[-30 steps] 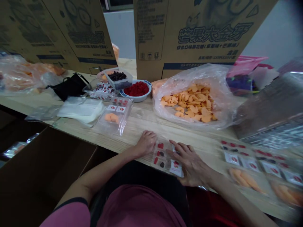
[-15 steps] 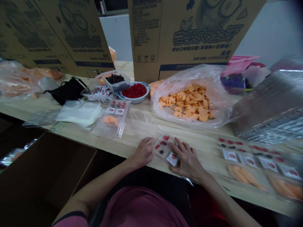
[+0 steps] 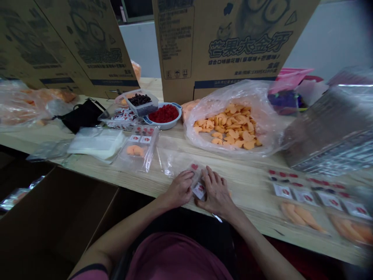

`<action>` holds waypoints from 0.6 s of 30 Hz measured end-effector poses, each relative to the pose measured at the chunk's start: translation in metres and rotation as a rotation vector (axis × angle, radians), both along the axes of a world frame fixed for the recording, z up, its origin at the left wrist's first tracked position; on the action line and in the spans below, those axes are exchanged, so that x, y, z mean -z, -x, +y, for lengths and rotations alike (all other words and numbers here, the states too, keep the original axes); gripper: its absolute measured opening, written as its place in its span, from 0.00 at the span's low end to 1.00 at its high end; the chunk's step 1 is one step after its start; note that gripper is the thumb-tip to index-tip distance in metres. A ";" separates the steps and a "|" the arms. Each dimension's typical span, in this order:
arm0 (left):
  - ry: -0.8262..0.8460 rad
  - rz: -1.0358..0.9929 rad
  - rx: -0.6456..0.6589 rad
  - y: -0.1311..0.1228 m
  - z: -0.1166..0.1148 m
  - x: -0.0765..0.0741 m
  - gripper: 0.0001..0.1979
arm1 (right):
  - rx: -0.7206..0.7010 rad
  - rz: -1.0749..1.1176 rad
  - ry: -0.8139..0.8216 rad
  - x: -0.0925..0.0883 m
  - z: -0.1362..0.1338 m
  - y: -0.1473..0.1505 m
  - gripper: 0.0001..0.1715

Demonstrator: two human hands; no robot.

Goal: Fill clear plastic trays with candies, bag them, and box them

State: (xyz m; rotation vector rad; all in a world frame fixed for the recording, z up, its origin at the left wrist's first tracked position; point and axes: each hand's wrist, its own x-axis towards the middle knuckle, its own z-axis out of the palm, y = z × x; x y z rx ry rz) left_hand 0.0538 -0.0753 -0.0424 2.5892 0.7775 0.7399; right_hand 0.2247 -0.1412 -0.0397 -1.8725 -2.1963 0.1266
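Note:
At the near edge of the wooden table [image 3: 256,182], my left hand [image 3: 180,188] and my right hand [image 3: 214,190] press together on a small clear bag of sweets [image 3: 198,182]. Red and dark candies and a white packet with a red mark show through the bag between my fingers. Both hands have their fingers curled on the bag. A large open plastic bag of orange candy pieces [image 3: 233,126] lies just beyond my hands.
A white bowl of red candies [image 3: 164,115], a clear tub of dark candies [image 3: 141,102] and a tray of small packets [image 3: 119,116] stand at the back left. A filled bag [image 3: 140,146], stacked empty bags [image 3: 97,140], finished bags [image 3: 309,198] at right. Cardboard boxes [image 3: 221,42] behind, open box [image 3: 52,217] below left.
My hands have drawn the small bag leftwards and closed in on it; a second ago my right hand lay flat on it, with the left hand beside it.

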 end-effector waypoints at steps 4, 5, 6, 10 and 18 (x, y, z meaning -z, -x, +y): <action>-0.044 0.179 -0.108 -0.013 0.003 -0.006 0.13 | -0.001 0.022 -0.054 0.003 -0.001 0.001 0.57; -0.063 0.239 -0.094 -0.016 0.003 -0.008 0.12 | -0.021 0.019 -0.069 0.005 -0.005 -0.005 0.57; -0.081 0.289 -0.079 -0.019 0.004 -0.008 0.11 | -0.057 0.014 -0.077 0.007 -0.010 -0.013 0.58; -0.141 0.354 -0.096 -0.020 0.009 -0.004 0.12 | -0.292 0.019 -0.063 0.021 -0.027 -0.069 0.58; -0.095 0.241 0.103 -0.015 -0.005 -0.005 0.11 | -0.228 0.192 -0.066 0.019 -0.023 -0.069 0.22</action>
